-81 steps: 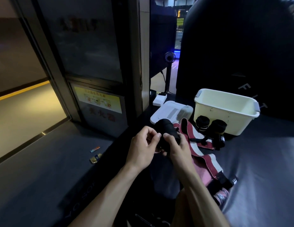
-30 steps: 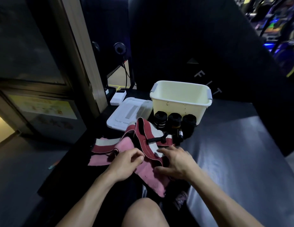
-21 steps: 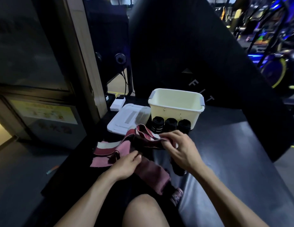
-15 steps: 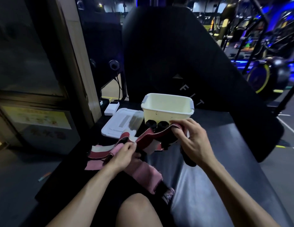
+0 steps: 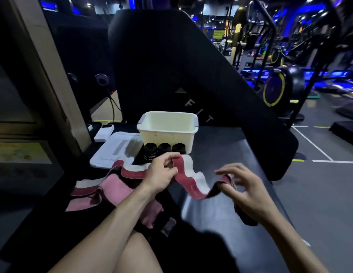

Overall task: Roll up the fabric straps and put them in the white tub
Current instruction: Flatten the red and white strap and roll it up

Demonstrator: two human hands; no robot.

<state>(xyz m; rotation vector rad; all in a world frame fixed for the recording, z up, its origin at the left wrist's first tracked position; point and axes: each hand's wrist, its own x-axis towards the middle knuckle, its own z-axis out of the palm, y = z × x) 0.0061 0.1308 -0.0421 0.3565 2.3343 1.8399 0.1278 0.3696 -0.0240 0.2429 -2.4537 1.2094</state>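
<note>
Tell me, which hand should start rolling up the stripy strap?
Probably the right hand: it pinches the loose end of the maroon-and-white fabric strap, where a roll begins. The left hand grips the middle, better for feeding it.

Red-and-white strap point(image 5: 188, 179) unrolled, three black rolls point(image 5: 164, 149) before empty white tub point(image 5: 167, 128)

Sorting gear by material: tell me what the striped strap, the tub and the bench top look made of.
Striped strap: woven fabric, matte; it sags and waves between the left hand and right hand. Tub: probably hard plastic, cream and smooth, with a moulded rim. Bench top: likely vinyl or leather-like padding, black with a soft sheen.
</note>
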